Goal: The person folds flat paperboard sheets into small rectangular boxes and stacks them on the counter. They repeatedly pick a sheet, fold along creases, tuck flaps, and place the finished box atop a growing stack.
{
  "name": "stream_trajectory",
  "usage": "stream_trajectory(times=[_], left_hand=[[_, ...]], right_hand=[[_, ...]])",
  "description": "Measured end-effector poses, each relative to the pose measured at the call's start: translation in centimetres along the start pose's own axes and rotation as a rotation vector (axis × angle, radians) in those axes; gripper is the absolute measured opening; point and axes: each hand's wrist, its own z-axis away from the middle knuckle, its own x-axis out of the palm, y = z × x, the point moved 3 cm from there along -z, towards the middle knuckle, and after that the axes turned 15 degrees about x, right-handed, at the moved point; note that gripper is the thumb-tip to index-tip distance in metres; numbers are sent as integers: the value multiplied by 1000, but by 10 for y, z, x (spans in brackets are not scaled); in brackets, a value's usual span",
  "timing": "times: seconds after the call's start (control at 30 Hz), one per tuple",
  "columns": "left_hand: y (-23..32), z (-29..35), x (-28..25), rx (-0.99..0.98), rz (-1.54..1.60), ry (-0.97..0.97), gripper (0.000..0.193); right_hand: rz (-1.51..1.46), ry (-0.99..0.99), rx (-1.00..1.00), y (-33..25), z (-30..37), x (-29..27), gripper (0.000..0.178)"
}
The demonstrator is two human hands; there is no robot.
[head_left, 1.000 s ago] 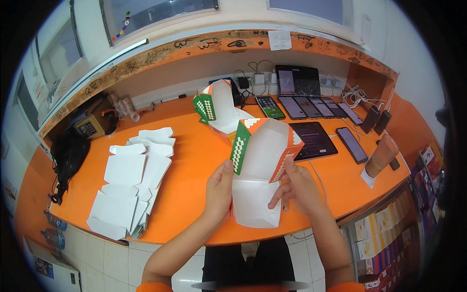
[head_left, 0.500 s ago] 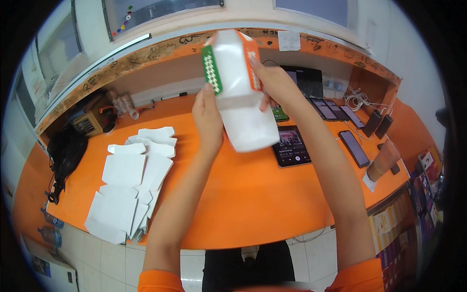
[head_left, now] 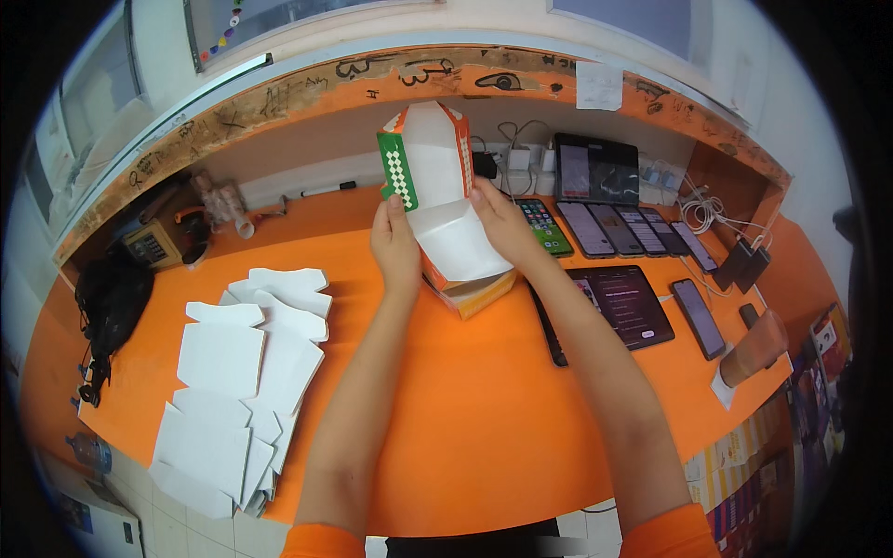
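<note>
Held upright over the far part of the orange counter (head_left: pixel 484 409): a white paperboard carton (head_left: pixel 445 200) with orange edges and a green checkered side flap, pinched from both sides. Left hand (head_left: pixel 395 246) closed on the carton's left edge just under the green flap, thumb pressed against the white face; right hand (head_left: pixel 498 219) closed on the opposite edge, fingers wrapped behind, thumb on the front panel. Body of the carton already formed into a box, with its lower end resting on or just above the counter below the grip, seemingly on top of another orange-edged carton, though hard to tell whether one piece or two. Top flaps above the grip upright and not yet folded shut, so probably about midway for this piece: walls set up, closing left to do. Down and to the left of the grip, well apart, a spread pile of flat white carton blanks (head_left: pixel 242 372), unfolded, so plenty seemingly left to assemble. To the right of the grip, a row of smartphones (head_left: pixel 614 228) and a dark tablet (head_left: pixel 623 302) lying flat, untouched. Far left of the grip, a black bag (head_left: pixel 112 298) at the counter's edge.
</note>
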Motion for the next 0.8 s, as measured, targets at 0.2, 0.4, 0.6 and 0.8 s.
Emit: stream_trajectory(times=[0.2, 0.4, 0.6, 0.8], left_hand=[[-6, 8, 5, -6, -94, 69, 38], [-9, 8, 2, -11, -172, -61, 32], [-4, 24, -14, 87, -402, -181, 28], [-15, 38, -24, 69, -631, -117, 36]], right_hand=[[164, 15, 16, 33, 8, -2, 34], [142, 97, 115, 37, 12, -10, 27], [271, 6, -60, 36, 17, -13, 30], [623, -44, 23, 47, 28, 6, 35]])
